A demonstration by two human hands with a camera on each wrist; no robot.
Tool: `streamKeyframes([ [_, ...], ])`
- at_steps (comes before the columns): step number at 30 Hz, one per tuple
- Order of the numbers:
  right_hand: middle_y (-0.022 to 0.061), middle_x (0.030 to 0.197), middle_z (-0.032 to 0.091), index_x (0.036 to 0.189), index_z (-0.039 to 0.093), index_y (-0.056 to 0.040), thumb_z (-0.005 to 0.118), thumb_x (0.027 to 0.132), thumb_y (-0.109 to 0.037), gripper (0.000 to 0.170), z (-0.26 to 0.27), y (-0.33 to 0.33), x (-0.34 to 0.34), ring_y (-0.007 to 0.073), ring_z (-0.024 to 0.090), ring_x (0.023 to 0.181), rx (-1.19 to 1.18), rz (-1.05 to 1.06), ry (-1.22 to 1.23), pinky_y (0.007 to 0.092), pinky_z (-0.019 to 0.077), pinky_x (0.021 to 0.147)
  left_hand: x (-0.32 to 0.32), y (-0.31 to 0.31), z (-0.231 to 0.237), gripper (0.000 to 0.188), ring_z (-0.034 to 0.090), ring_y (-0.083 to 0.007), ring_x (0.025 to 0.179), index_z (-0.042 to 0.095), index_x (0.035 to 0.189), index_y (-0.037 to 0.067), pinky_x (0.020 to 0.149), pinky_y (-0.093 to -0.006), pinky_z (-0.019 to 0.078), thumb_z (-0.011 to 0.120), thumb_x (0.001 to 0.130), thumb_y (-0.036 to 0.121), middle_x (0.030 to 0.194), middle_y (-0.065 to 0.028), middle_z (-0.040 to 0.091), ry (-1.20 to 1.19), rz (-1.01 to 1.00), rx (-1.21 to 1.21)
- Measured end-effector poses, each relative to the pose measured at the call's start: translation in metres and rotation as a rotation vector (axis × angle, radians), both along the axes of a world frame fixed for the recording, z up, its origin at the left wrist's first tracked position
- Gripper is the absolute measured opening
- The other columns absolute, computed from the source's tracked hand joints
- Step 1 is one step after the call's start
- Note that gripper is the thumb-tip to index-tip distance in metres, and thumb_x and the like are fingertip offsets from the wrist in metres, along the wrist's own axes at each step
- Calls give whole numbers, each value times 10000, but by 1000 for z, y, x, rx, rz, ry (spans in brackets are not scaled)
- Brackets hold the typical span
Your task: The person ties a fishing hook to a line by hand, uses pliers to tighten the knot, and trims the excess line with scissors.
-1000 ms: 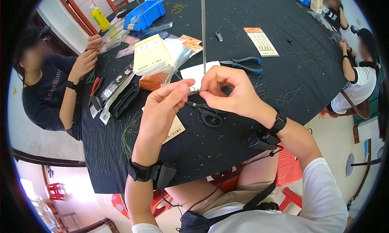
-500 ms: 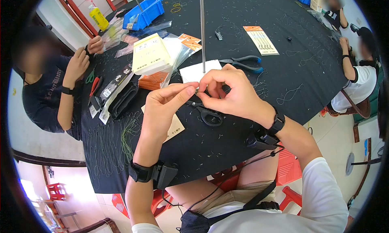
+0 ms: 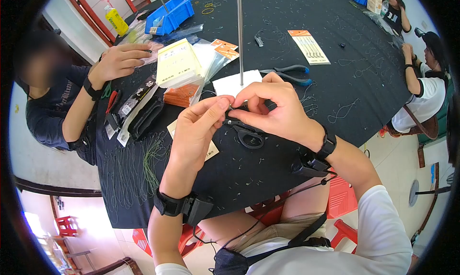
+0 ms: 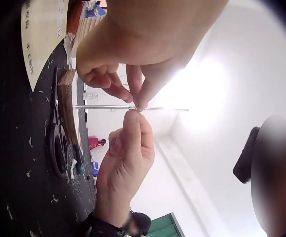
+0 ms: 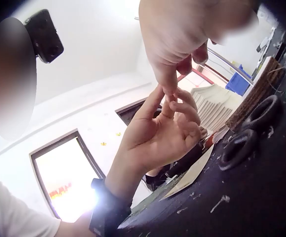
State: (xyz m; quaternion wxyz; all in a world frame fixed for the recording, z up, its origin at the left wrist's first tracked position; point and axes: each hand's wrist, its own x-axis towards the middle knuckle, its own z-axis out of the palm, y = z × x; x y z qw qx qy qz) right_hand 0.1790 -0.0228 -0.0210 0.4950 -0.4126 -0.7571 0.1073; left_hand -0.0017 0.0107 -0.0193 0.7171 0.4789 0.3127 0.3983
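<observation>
In the head view my left hand (image 3: 194, 131) and right hand (image 3: 282, 110) meet at their fingertips over the table. Between them, in the left wrist view, shows a tiny fish hook (image 4: 131, 107), pinched by thumb and index finger of each hand; most of it is hidden by the fingertips. Just behind the hands lies a white-topped block (image 3: 225, 87), with an upright metal rod (image 3: 240, 40) over it. Black-handled scissors (image 3: 250, 138) lie below my right hand. A printed card (image 3: 210, 150) is partly covered by my left hand.
Pliers (image 3: 287, 75) lie beyond my right hand, near a card of hooks (image 3: 309, 48). At left are a stack of cards (image 3: 179, 64), red-handled pliers (image 3: 113, 101) and green line (image 3: 152, 160). A blue bin (image 3: 170, 17) stands farther back. Other people sit around the table.
My fingertips have come together, the right hand shifting slightly left, and they now meet at the small hook. The person at left has reached a hand toward the stack of cards.
</observation>
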Motion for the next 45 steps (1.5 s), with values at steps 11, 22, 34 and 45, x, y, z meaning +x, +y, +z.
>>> streamKeyframes([
  [11,-83,474,470,758,635,-149,707,709,-111,95,1,0,0,43,402,426,20,-13,152,235,293,628,1,-3,1,226,467,-48,714,639,1019,7,678,-187,397,623,849,155,825,11,595,-121,-10,-88],
  [22,-56,485,472,783,630,-55,672,721,-46,76,1,1,-1,3,411,436,-138,82,333,171,317,468,2,-2,2,186,466,-52,717,639,985,15,680,-190,398,609,858,147,859,-6,592,-130,63,-43],
  [34,-66,526,474,808,630,-38,661,745,-40,71,1,-1,0,-8,400,466,-233,114,397,165,315,450,2,-2,1,213,527,-56,779,630,1004,0,688,-191,402,642,828,119,912,-38,640,45,37,103],
  [45,-33,489,492,799,670,-58,684,747,-63,54,2,2,1,25,417,452,-112,48,313,198,321,458,2,-2,5,172,523,-64,768,617,964,-22,720,-192,402,632,827,80,858,-25,612,11,148,166],
])
